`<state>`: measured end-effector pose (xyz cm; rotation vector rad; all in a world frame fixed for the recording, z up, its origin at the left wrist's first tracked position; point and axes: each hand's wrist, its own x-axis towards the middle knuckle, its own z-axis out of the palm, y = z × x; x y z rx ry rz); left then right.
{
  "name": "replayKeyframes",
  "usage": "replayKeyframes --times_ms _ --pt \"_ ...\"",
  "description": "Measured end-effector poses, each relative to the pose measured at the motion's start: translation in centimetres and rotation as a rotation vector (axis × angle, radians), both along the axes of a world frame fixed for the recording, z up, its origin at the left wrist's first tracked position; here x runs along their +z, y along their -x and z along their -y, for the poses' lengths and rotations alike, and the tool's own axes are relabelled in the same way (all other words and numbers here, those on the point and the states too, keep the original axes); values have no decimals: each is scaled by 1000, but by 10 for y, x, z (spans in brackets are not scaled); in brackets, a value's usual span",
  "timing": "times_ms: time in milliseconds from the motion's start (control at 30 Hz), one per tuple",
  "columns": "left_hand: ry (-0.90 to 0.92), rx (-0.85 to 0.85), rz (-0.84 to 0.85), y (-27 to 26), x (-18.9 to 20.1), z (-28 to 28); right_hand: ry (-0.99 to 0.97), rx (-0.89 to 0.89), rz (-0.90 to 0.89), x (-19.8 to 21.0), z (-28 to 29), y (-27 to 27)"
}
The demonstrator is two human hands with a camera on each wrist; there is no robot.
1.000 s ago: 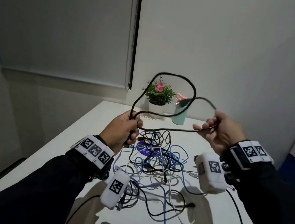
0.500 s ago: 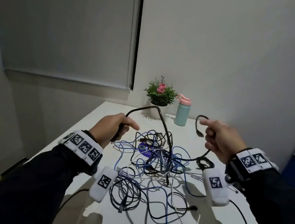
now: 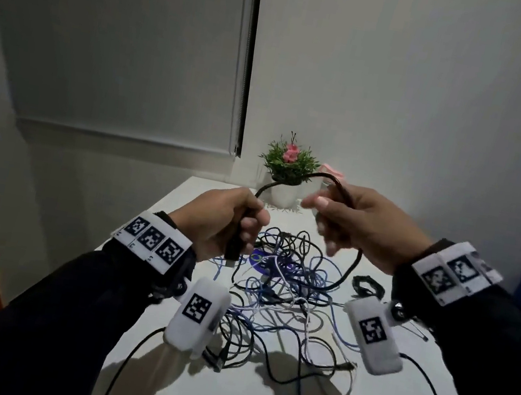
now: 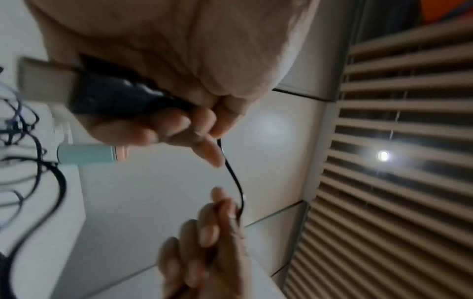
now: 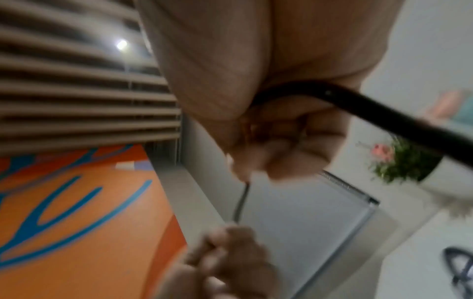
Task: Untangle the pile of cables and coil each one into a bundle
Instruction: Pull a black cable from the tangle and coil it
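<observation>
Black cable [image 3: 292, 185] arcing between both hands (plug end left) — tangle [image 3: 286, 282] below

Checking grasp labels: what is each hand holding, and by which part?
Both hold one black cable. Left hand grips its USB plug end; right hand holds a stretch further along the cord, which hangs on toward the pile.
</observation>
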<state>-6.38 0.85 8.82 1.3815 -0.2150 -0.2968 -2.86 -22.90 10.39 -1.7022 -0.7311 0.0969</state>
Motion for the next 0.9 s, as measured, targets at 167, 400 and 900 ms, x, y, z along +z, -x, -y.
replayKeyframes --times_ms 167,400,900 --pt "436 -363 144 25 25 11 17 -301 119 -20 -12 -12" --pt "437 -4 462 25 52 32 552 -224 345 -58 -57 15" --pt "-690 167 690 -1 9 0 218 -393 586 5 -30 25"
